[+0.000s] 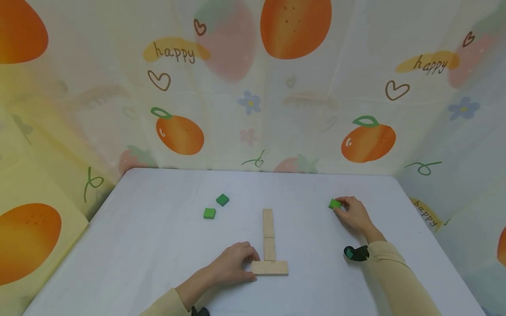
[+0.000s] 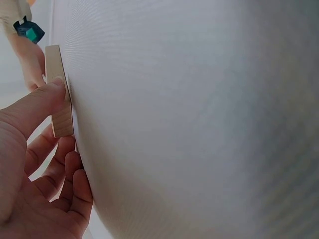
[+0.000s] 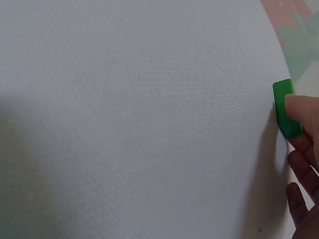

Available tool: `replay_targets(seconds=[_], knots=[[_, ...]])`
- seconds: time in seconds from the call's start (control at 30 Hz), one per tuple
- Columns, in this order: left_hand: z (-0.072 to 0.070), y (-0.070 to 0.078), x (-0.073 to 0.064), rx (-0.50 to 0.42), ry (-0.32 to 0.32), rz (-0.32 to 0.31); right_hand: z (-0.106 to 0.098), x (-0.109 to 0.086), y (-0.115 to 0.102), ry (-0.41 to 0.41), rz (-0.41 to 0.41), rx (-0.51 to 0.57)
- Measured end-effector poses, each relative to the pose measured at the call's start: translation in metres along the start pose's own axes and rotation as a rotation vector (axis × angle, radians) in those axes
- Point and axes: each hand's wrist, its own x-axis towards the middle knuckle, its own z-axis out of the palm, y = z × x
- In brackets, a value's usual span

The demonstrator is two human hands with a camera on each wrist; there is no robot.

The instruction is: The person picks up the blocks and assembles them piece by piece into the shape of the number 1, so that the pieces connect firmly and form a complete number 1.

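Observation:
My left hand (image 1: 234, 263) pinches the left end of a pale wooden block (image 1: 272, 268) that lies crosswise on the table. In the left wrist view the thumb presses one side of this block (image 2: 63, 119) and the other fingers curl behind it. Two more wooden blocks (image 1: 269, 239) extend end to end away from its middle, so the three form an upside-down T. Far to the right, my right hand (image 1: 356, 215) holds a small green block (image 1: 334, 204) between thumb and fingers. The right wrist view shows that green block (image 3: 285, 109) at the table surface.
Two other green blocks, a darker one (image 1: 222, 200) and a lighter one (image 1: 209, 213), lie on the white table (image 1: 158, 210) left of the wooden blocks. A patterned cloth (image 1: 272, 114) hangs behind the table. Dark wrist cameras (image 1: 356, 253) sit by both sleeves.

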Motion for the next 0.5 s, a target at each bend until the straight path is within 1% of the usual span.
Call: replay_targets(seconds=[0.37, 0.5], knots=[[0.0009, -0.0009, -0.0014, -0.012, -0.001, 0.008, 0.0003, 0.0012, -0.0004, -0.013, 0.015, 0.000], [0.0008, -0.0008, -0.0019, -0.007, 0.000, 0.012, 0.0016, 0.0037, -0.0012, -0.011, 0.005, 0.009]])
